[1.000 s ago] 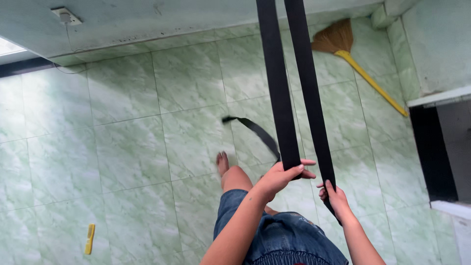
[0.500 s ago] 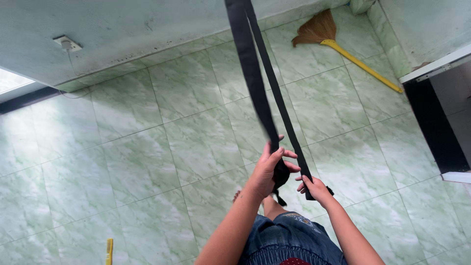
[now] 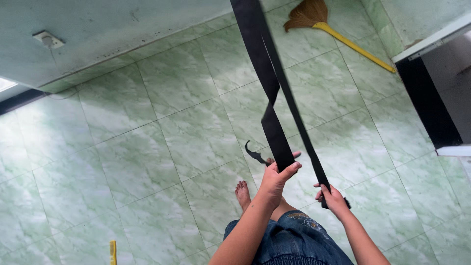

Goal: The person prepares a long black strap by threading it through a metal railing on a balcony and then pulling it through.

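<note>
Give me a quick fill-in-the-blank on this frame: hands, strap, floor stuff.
1. Both hands grip a long ____ strap.
2. The left hand and right hand each hold a ____ run of it.
3. The broom by the wall has a ____ handle.
4. The floor is laid with pale ____ tiles.

Missing words: black; separate; yellow; green

A long black strap [image 3: 271, 122] hangs doubled, one run twisted.

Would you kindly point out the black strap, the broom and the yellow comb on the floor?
black strap [image 3: 274, 132]: head view, on the wide band above the left hand.
broom [image 3: 305, 13]: head view, on the straw bristles.
yellow comb [image 3: 113, 251]: head view, on its visible upper part.
</note>
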